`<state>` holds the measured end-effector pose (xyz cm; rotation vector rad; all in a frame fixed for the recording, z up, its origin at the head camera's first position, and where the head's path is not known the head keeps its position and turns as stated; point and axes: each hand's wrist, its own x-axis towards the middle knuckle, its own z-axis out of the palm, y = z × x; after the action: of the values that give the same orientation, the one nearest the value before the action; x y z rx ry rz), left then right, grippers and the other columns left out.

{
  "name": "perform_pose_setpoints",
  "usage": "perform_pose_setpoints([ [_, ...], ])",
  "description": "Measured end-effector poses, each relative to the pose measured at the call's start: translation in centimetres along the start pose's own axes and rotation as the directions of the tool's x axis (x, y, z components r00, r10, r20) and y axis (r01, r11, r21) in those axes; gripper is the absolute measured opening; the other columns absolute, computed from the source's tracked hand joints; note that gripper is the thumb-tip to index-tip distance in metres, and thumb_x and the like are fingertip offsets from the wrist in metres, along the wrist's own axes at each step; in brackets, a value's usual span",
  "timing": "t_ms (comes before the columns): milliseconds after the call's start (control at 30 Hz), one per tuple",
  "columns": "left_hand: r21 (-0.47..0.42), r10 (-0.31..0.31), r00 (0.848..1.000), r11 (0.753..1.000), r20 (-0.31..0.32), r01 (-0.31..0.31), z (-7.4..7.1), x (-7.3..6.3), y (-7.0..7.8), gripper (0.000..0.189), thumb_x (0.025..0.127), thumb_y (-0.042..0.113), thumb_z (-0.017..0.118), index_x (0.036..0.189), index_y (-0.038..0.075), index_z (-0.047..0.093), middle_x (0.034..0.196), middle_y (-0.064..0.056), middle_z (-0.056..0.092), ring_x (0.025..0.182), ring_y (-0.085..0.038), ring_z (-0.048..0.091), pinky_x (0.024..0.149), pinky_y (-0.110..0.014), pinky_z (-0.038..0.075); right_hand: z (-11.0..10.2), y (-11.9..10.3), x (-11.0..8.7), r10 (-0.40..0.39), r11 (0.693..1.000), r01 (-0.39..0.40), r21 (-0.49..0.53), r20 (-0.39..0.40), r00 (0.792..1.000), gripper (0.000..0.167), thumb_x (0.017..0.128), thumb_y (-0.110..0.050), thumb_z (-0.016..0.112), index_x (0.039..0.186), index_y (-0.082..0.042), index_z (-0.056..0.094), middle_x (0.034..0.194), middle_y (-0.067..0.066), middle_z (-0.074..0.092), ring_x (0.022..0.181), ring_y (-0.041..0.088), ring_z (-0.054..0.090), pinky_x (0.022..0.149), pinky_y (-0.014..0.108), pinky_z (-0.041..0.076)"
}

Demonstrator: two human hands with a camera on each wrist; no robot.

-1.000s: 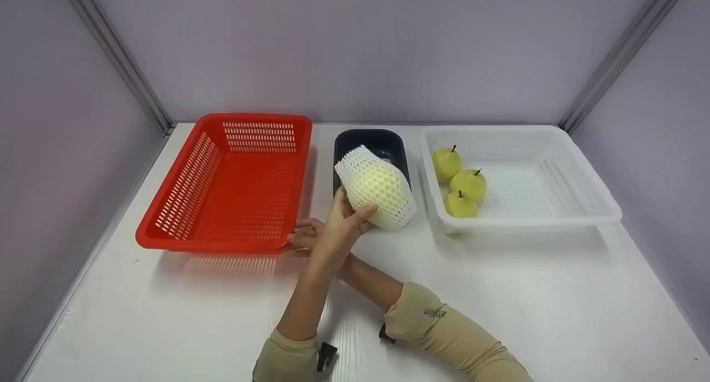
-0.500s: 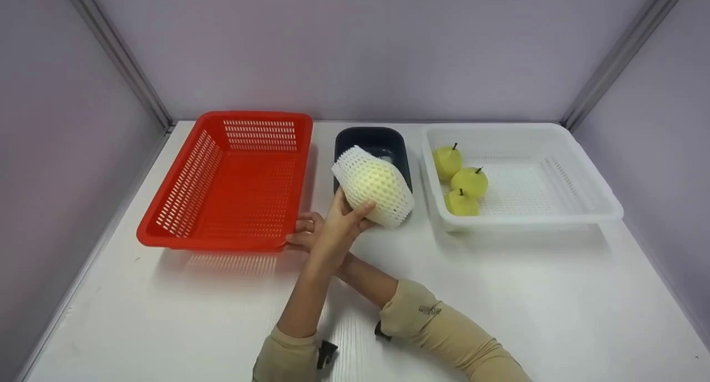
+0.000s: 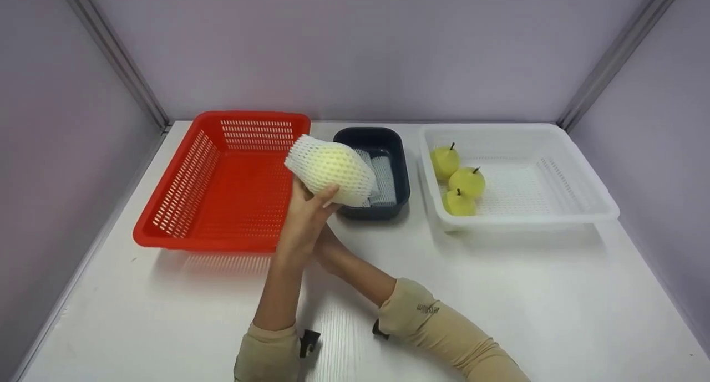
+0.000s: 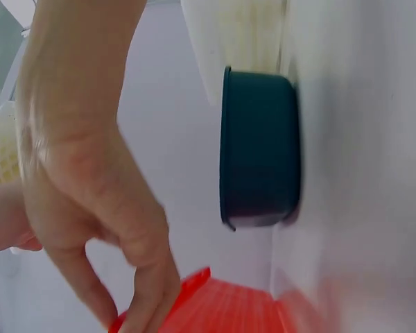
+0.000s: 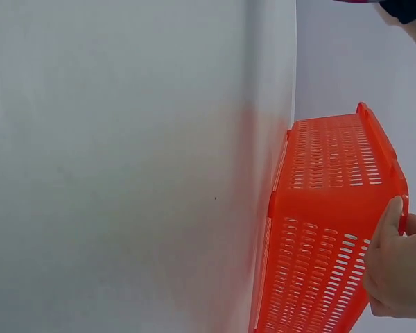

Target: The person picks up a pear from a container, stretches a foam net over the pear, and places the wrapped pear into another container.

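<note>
While the forearms cross in the head view, a person works with both hands over a white surface (image 3: 471, 293). At far left stands a red plastic basket (image 3: 233, 199) with slotted walls, its interior facing the viewer. At its near right corner, the right hand (image 5: 399, 270) pinches the rim between thumb and fingers; the head view hides this grip behind the left arm, but both wrist views show it. Just to the right, the left hand (image 3: 306, 214), spread only as wide as its load, holds a round, pale yellow fruit (image 3: 333, 166) enclosed in a white foam net (image 3: 302, 149), the thumb lying along its near side. The wrapped fruit is raised above the surface, between the red basket and a dark blue rectangular container (image 3: 377, 213), whose left rim it partly covers from view. Inside the container lie further white foam nets (image 3: 384, 177). At far right, a white plastic basket (image 3: 521, 193) bears three yellow pears (image 3: 467, 183), stems visible, clustered along its left wall.
</note>
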<state>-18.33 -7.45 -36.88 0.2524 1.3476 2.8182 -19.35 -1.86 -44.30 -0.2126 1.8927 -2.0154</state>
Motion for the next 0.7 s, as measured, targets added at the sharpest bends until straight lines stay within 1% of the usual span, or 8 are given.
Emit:
perform_pose_setpoints([
  [67, 0.011, 0.031, 0.999, 0.999, -0.031, -0.030, -0.7, 0.1, 0.7, 0.078, 0.083, -0.003, 0.058, 0.143, 0.015, 0.011, 0.134, -0.017, 0.033, 0.118, -0.030, 0.043, 0.095, -0.039, 0.038, 0.2, 0.0, 0.3, -0.004, 0.999, 0.004, 0.034, 0.010, 1.000, 0.044, 0.086, 0.001, 0.051, 0.128, 0.000, 0.038, 0.084, 0.000, 0.045, 0.070, 0.008, 0.043, 0.060, 0.019, 0.037],
  [133, 0.024, 0.061, 0.997, 0.998, -0.050, -0.059, -1.5, 0.2, 1.4, 0.077, 0.084, -0.003, 0.059, 0.142, 0.016, 0.012, 0.134, -0.017, 0.034, 0.117, -0.030, 0.044, 0.096, -0.039, 0.038, 0.4, 0.0, 0.6, 0.007, 0.991, -0.011, 0.131, 0.030, 1.000, 0.049, 0.082, 0.006, 0.054, 0.127, 0.002, 0.038, 0.088, 0.003, 0.049, 0.072, 0.011, 0.049, 0.064, 0.022, 0.044],
  [200, 0.058, 0.088, 0.993, 0.995, -0.075, -0.084, -2.5, 0.2, 2.0, 0.076, 0.085, -0.002, 0.059, 0.141, 0.018, 0.012, 0.133, -0.016, 0.034, 0.116, -0.029, 0.044, 0.095, -0.040, 0.038, 0.6, 0.1, 0.7, 0.013, 0.981, -0.020, 0.195, 0.039, 0.999, 0.047, 0.081, 0.009, 0.056, 0.124, 0.004, 0.038, 0.093, 0.009, 0.052, 0.079, 0.016, 0.054, 0.073, 0.029, 0.049],
  [300, 0.103, 0.117, 0.986, 0.989, -0.120, -0.105, -4.1, 0.1, 2.7, 0.071, 0.086, 0.000, 0.059, 0.138, 0.018, 0.013, 0.132, -0.014, 0.034, 0.116, -0.029, 0.044, 0.095, -0.040, 0.039, 0.8, 0.1, 0.7, 0.035, 0.963, -0.043, 0.264, 0.035, 0.999, 0.044, 0.080, 0.013, 0.057, 0.119, 0.006, 0.038, 0.094, 0.015, 0.051, 0.082, 0.021, 0.056, 0.083, 0.038, 0.048],
  [433, 0.139, 0.148, 0.968, 0.983, -0.203, -0.121, -6.1, 0.0, 3.5, 0.065, 0.088, 0.000, 0.057, 0.135, 0.016, 0.015, 0.128, -0.013, 0.033, 0.114, -0.029, 0.044, 0.092, -0.039, 0.041, 0.9, 0.1, 0.8, 0.063, 0.957, -0.069, 0.282, 0.029, 0.998, 0.044, 0.079, 0.014, 0.057, 0.118, 0.006, 0.038, 0.092, 0.015, 0.051, 0.080, 0.021, 0.056, 0.083, 0.040, 0.048],
  [533, 0.188, 0.156, 0.950, 0.976, -0.272, -0.107, -7.6, 0.1, 4.0, 0.064, 0.087, 0.002, 0.058, 0.135, 0.015, 0.016, 0.126, -0.012, 0.035, 0.112, -0.029, 0.045, 0.090, -0.039, 0.043, 1.0, 0.2, 0.8, 0.066, 0.954, -0.073, 0.290, 0.033, 0.997, 0.043, 0.079, 0.015, 0.057, 0.117, 0.005, 0.038, 0.089, 0.013, 0.051, 0.075, 0.020, 0.057, 0.079, 0.038, 0.050],
  [600, 0.260, 0.163, 0.930, 0.963, -0.329, -0.077, -8.5, 0.2, 4.3, 0.068, 0.086, 0.004, 0.061, 0.135, 0.014, 0.016, 0.125, -0.012, 0.036, 0.111, -0.027, 0.046, 0.090, -0.038, 0.043, 1.1, 0.2, 0.7, 0.064, 0.951, -0.071, 0.300, 0.033, 0.997, 0.042, 0.079, 0.016, 0.057, 0.115, 0.005, 0.038, 0.088, 0.012, 0.051, 0.073, 0.019, 0.058, 0.077, 0.037, 0.050],
  [700, 0.429, 0.191, 0.890, 0.903, -0.415, 0.007, -9.8, 0.4, 4.8, 0.080, 0.081, 0.010, 0.069, 0.138, 0.015, 0.012, 0.128, -0.010, 0.034, 0.114, -0.023, 0.042, 0.094, -0.034, 0.040, 1.2, 0.2, 0.7, 0.058, 0.950, -0.066, 0.305, 0.034, 0.998, 0.042, 0.078, 0.017, 0.056, 0.113, 0.004, 0.038, 0.086, 0.010, 0.052, 0.072, 0.017, 0.057, 0.076, 0.036, 0.051],
])
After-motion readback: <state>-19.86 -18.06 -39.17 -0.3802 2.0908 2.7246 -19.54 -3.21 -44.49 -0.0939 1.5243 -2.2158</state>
